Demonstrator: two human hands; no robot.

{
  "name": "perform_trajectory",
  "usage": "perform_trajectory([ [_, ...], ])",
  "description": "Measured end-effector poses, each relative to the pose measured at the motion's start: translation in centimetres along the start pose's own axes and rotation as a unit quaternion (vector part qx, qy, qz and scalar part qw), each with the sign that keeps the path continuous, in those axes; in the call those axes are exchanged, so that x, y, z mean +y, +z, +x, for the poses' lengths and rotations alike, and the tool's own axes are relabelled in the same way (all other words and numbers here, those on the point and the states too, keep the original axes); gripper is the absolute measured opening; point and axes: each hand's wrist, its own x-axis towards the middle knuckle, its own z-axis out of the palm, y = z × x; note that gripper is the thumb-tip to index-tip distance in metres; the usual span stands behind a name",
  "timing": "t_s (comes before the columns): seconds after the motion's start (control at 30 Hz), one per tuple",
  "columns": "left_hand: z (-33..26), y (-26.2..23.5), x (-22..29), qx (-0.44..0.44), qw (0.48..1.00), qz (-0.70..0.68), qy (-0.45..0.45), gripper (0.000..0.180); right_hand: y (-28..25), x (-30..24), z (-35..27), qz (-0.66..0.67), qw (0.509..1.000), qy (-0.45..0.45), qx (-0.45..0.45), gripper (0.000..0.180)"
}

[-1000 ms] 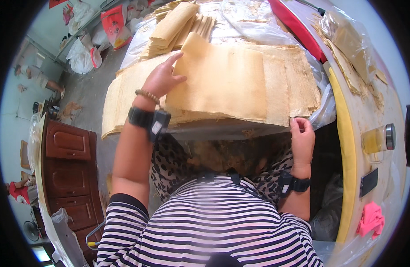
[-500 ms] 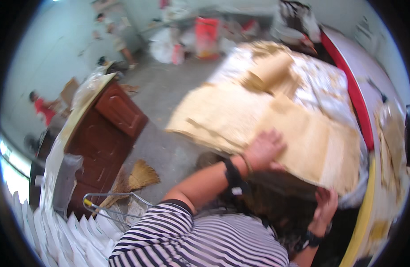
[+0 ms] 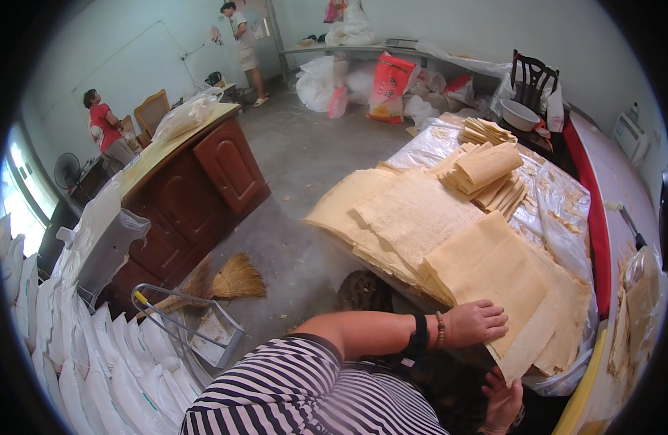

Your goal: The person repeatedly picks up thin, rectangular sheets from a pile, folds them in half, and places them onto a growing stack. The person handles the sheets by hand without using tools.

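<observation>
- Head view: left hand (image 3: 479, 322) lies flat, fingers spread, palm down on the near edge of the top tan sheet (image 3: 493, 272); nothing clamped.
- Right hand (image 3: 502, 400) sits below the worktop (image 3: 566, 196) edge, fingers up, touching the sheet's overhanging corner from underneath; can't tell whether it grips or just supports.
- The sheet tops a sheet stack (image 3: 399, 217) spread over the plastic-covered worktop, in front of the person.
- Folded sheets (image 3: 486, 170) are piled further back, well apart from both hands.
- Wooden cabinet (image 3: 196, 188) to the left; broom (image 3: 225, 279) and dustpan (image 3: 196, 326) on the floor beside it.
- Two other people stand far back by the wall.
</observation>
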Motion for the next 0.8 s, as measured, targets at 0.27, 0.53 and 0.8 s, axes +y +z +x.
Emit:
perform_trajectory([
  [0.27,2.2,-3.6,-5.4,-0.001,0.951,-0.202,-0.234,0.029,3.0,-2.9,1.0,-0.317,0.894,-0.270,0.165,0.042],
  [0.53,6.5,-9.8,-12.2,0.159,0.765,-0.476,-0.404,0.041,3.1,-4.1,9.4,-0.681,0.648,-0.258,0.221,0.048],
  [0.8,11.6,-17.3,-17.3,0.229,0.831,-0.381,-0.335,0.040,3.5,-3.7,9.3,-0.712,0.627,-0.227,0.221,0.049],
])
